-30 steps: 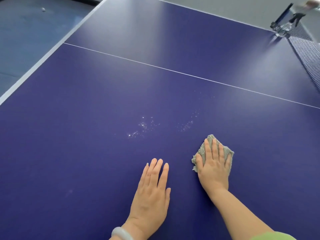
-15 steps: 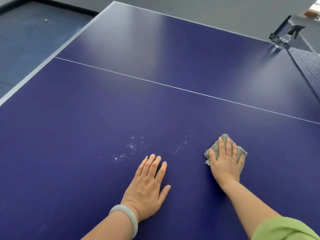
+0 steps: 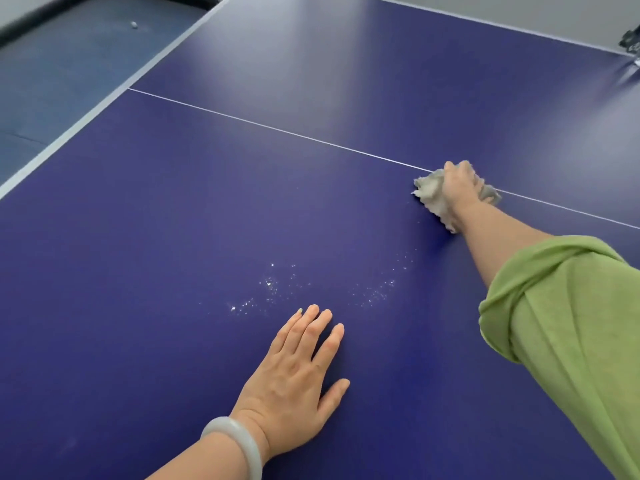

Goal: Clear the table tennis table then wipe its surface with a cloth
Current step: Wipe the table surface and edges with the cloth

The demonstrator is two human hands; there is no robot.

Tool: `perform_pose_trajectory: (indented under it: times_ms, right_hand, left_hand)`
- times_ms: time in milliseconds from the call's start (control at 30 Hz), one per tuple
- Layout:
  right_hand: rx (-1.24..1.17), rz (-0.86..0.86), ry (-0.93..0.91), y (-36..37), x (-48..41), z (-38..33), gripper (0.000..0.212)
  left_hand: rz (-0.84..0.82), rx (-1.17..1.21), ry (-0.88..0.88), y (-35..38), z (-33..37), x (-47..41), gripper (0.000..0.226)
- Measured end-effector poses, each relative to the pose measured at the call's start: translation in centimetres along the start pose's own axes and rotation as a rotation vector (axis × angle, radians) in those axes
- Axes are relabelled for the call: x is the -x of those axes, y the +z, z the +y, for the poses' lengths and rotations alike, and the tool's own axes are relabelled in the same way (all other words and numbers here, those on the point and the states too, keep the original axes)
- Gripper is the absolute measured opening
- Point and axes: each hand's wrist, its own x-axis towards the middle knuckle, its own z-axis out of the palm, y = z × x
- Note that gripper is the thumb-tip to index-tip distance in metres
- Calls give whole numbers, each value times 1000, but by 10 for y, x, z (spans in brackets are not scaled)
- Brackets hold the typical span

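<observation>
The dark blue table tennis table (image 3: 173, 237) fills the view, with a thin white centre line crossing it. My right hand (image 3: 460, 187) is stretched far forward and lies on a crumpled grey cloth (image 3: 431, 197) right at that white line, fingers bent over it. My left hand (image 3: 298, 372) rests flat on the table near me, fingers straight and spread, with a pale bangle on the wrist. White specks (image 3: 270, 285) are scattered on the surface between the two hands.
The net clamp (image 3: 630, 39) shows at the top right corner. The table's white left edge (image 3: 86, 112) borders a blue-grey floor, where a small ball (image 3: 134, 24) lies far off.
My right hand has pushed the cloth forward and to the right, from beside the left hand up to the white centre line. The left hand has stayed flat in place.
</observation>
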Motion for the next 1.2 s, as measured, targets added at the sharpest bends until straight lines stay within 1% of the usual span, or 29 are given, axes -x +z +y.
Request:
perform_pose_trajectory:
  times_ms: [67,100,133,200,267,333,367,400,433,467,533,600,633,667,700,733,800,833,900,967,1000,1033,1067,1100,1133,1200]
  right_hand:
    - [125,-92,-157,26,11,-29,49]
    - [233,-141,-282,41,24,-44,48]
    - [334,-190,-411,56,43,-57,51]
    - [442,-254,-636,82,87,-72,57]
    - [483,-302,-849,97,128,-70,59]
    - [533,-324,-965,95,139,-52,59]
    - [554,-297,-966,86,131,-42,58]
    - [573,-231,-935,73,118,-31,58]
    - [569,-147,-865,58,101,-15,57]
    - [546,-56,-756,40,83,5,55]
    - [495,79,-447,4,54,52,52]
    - [407,81,-90,-15,52,88,58]
    - [357,83,21,-14,59,95,60]
    - [324,100,64,-7,69,92,61]
    - [321,111,38,4,83,81,60]
    - [351,114,-51,16,98,66,57]
    - [436,132,-336,43,134,28,50]
    - [453,87,-481,59,157,10,49]
    - [453,-115,-713,92,204,-11,54]
    - [447,-245,-883,99,226,-16,55]
    - [456,-273,-928,94,222,-10,55]
    - [485,-262,-947,85,209,1,54]
    - [534,-214,-931,74,192,15,54]
    - [555,-139,-862,61,172,31,54]
    - [556,-78,-743,44,152,50,54]
    - [430,-3,-427,9,124,93,54]
  left_hand:
    - [0,-8,-9,-2,1,0,63]
    - [-8,-11,-16,-3,1,0,63]
    - [-20,-14,-22,-4,1,0,63]
    - [-40,-17,-29,-6,2,1,64]
    - [-51,-22,-32,-7,3,1,64]
    - [-55,-28,-34,-8,4,1,64]
    - [-56,-30,-35,-8,3,1,64]
    - [-56,-32,-36,-7,3,1,64]
    - [-56,-31,-36,-7,3,1,64]
    - [-59,-26,-36,-7,3,1,64]
    - [-65,-12,-42,-7,3,1,64]
    - [-67,-5,-49,-7,2,1,64]
    - [-69,4,-49,-7,2,1,64]
    - [-73,9,-48,-7,3,1,64]
    - [-77,5,-49,-8,3,0,64]
    - [-83,-4,-53,-8,4,0,64]
    - [-95,0,-60,-9,4,0,65]
    - [-90,14,-61,-8,4,0,65]
    - [-78,39,-58,-9,5,-1,66]
    - [-73,50,-56,-9,5,-2,66]
    - [-79,53,-60,-9,5,-2,67]
    - [-86,53,-68,-9,5,-2,68]
    - [-88,52,-74,-8,5,-1,68]
    - [-88,51,-76,-7,5,0,68]
    - [-89,51,-77,-7,5,0,68]
    - [-85,51,-78,-7,5,0,67]
